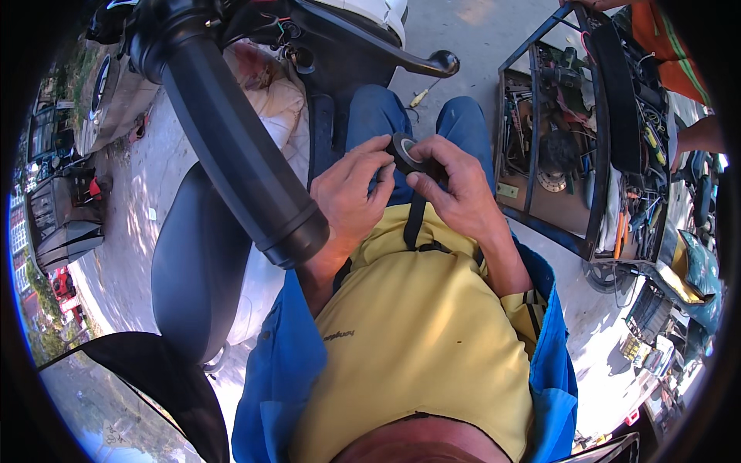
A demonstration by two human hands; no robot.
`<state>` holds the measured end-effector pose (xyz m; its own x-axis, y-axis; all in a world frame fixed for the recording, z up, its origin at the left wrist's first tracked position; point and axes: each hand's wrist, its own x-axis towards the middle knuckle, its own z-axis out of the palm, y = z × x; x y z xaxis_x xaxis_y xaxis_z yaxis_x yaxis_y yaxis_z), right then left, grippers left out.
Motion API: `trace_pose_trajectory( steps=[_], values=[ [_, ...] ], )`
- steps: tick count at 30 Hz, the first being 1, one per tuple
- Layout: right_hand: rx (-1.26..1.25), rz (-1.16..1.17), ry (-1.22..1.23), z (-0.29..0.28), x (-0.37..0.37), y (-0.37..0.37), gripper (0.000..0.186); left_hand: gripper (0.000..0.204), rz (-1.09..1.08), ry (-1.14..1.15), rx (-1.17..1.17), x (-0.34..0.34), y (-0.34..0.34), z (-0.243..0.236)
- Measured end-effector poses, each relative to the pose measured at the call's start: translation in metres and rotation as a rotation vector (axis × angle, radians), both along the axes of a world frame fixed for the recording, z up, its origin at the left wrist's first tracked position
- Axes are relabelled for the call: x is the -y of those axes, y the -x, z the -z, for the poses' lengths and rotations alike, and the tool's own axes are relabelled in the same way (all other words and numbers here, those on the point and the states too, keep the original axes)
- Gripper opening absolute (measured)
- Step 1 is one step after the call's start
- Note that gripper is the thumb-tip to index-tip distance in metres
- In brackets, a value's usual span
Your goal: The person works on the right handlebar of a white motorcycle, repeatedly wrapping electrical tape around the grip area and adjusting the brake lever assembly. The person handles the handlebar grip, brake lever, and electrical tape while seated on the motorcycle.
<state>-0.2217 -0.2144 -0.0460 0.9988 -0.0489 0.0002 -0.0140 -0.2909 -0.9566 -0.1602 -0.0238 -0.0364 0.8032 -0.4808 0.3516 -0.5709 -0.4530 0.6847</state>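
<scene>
Gripping the black tape (399, 157) in the upper middle of the frame, the right hand (457, 177) has its fingers bent around the roll, with the pale core showing beside them. The left hand (347, 189) is narrow, its fingers curled and their tips at the roll's left edge; I cannot tell whether they pinch the tape's loose end. The roll is held up above the jeans (378, 112), near the shirt's (424, 316) hem. A black strip (414, 222) runs down from just below the roll to the hem; whether it belongs to the tape or the clothing is unclear.

The likeliest trouble is a slip: if the right hand loosens while the left picks at the edge, the roll could drop past the knees to the ground (482, 50) at upper centre, where grit would spoil its sticky side. A crooked pull could split the end into a sliver, and slack tape could fold and stick to itself or the fingers. The grip (239, 150), slanting across the upper left, overlaps the left forearm in this view, so a sharp leftward tug might knock the elbow or wrist against it. The lever (386, 50) seems less of a risk, well above both hands.
</scene>
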Motion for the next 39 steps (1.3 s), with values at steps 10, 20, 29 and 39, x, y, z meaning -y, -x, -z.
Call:
trace_pose_trajectory(
  steps=[10, 20, 29, 39],
  values=[
    [0.088, -0.024, 0.149, -0.009, 0.002, -0.002, 0.027, 0.025, 0.018, -0.151, 0.284, 0.010, -0.003, 0.003],
    [-0.072, -0.103, -0.023, -0.002, 0.011, 0.000, 0.029, 0.025, 0.116, 0.073, -0.216, 0.000, -0.012, 0.010],
    [-0.123, -0.106, 0.027, -0.005, 0.011, -0.003, 0.030, 0.026, 0.062, 0.117, -0.193, -0.012, -0.005, 0.009],
    [-0.016, -0.135, 0.206, -0.003, 0.002, -0.002, 0.033, 0.018, 0.080, -0.047, 0.045, -0.012, 0.003, 0.015]
  ],
)
